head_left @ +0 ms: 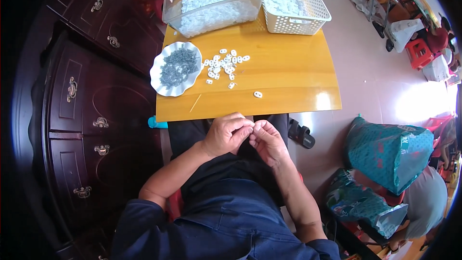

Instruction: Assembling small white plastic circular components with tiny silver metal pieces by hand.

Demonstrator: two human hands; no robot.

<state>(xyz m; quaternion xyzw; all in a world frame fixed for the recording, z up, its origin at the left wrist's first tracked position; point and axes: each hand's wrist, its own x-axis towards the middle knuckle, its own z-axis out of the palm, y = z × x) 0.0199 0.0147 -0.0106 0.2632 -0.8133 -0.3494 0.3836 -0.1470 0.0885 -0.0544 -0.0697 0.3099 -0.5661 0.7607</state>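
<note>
My left hand (pixel 227 134) and my right hand (pixel 270 143) meet over my lap, just short of the table's near edge. Both are closed, thumbs and fingers pinched together tip to tip. Whatever lies between them is too small or hidden to make out. On the wooden table (pixel 288 67), a loose group of small white oval pieces with dark holes (pixel 224 64) is spread out. One such white piece (pixel 258 94) sits apart, nearest my right hand. A wavy-rimmed white plate (pixel 155 73) at the left holds many thin dark grey bits (pixel 178 67). Beside it lies a thin yellowish stick (pixel 195 103).
At the table's far end stand a clear plastic bin (pixel 172 13) and a white perforated basket (pixel 301 25), both with white pieces inside. Dark wooden cabinets (pixel 72 115) line the left. Teal bags (pixel 385 151), a black sandal (pixel 302 135) and another person (pixel 426 202) are at right.
</note>
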